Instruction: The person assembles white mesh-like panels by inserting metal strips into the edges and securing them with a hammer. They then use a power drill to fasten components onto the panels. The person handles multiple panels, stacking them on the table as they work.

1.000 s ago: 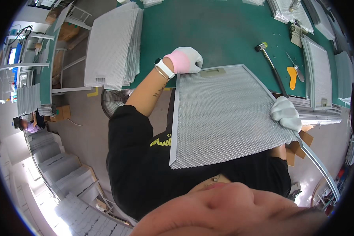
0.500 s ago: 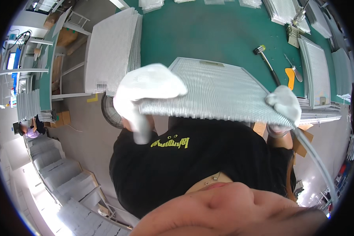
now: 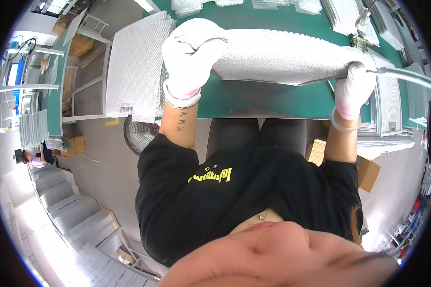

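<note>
A silvery mesh filter panel (image 3: 282, 57) is held up over the green table, tilted, with thin frame edging along its near side. My left hand (image 3: 191, 55), in a white glove, grips its left end with the fingers folded over the edge. At the right end my right hand (image 3: 354, 88), also gloved, closes around the panel's corner. A grey metal frame strip (image 3: 407, 75) sticks out to the right from beside that hand. Whether the strip is joined to the panel is hidden by my fingers.
Loose mesh sheets (image 3: 134, 67) are stacked at the table's left end. Framed panels (image 3: 389, 95) stand on the right of the green table (image 3: 268, 103). A floor fan (image 3: 141, 134) and a cardboard box (image 3: 368, 174) are below. Another person (image 3: 40, 160) sits far left.
Both hands have moved the panel up and away from my body, tipping it over. The metal strip has swung from pointing down toward me to pointing right.
</note>
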A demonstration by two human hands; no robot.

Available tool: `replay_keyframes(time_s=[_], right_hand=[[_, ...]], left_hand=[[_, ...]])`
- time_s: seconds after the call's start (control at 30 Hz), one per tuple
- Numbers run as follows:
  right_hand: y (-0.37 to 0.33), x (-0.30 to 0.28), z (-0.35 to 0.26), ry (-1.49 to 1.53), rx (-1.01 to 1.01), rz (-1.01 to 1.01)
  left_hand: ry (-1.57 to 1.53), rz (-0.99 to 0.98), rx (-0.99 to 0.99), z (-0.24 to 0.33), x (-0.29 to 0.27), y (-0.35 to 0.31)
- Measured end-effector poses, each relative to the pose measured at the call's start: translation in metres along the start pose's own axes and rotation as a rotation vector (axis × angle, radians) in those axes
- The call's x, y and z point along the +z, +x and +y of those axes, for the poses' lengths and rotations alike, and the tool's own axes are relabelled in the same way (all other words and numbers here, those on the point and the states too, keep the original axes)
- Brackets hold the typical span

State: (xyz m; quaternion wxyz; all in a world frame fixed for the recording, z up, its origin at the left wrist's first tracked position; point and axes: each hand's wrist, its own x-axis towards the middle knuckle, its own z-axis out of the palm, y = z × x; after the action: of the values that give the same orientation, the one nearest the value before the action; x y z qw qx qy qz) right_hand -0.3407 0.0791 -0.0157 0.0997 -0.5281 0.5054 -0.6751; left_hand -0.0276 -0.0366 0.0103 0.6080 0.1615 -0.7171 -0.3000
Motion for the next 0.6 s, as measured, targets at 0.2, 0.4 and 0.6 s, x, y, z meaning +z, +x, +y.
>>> replay_keyframes(time_s=[0.2,0.4,0.6], right_hand=[[-0.005,-0.006,-0.002,-0.069,-0.047,-0.006],[0.030,0.024,-0.043,0.026,-0.223,0.082],[0.070,-0.023,-0.048,-0.564,-0.484,-0.328]], left_hand=[[-0.038,-0.032,-0.007,0.008,0.000,0.000],[0.025,-0.033,-0.067,0.001,0.008,0.011],[0.035,-0.015,-0.058,-0.015,0.006,0.012]])
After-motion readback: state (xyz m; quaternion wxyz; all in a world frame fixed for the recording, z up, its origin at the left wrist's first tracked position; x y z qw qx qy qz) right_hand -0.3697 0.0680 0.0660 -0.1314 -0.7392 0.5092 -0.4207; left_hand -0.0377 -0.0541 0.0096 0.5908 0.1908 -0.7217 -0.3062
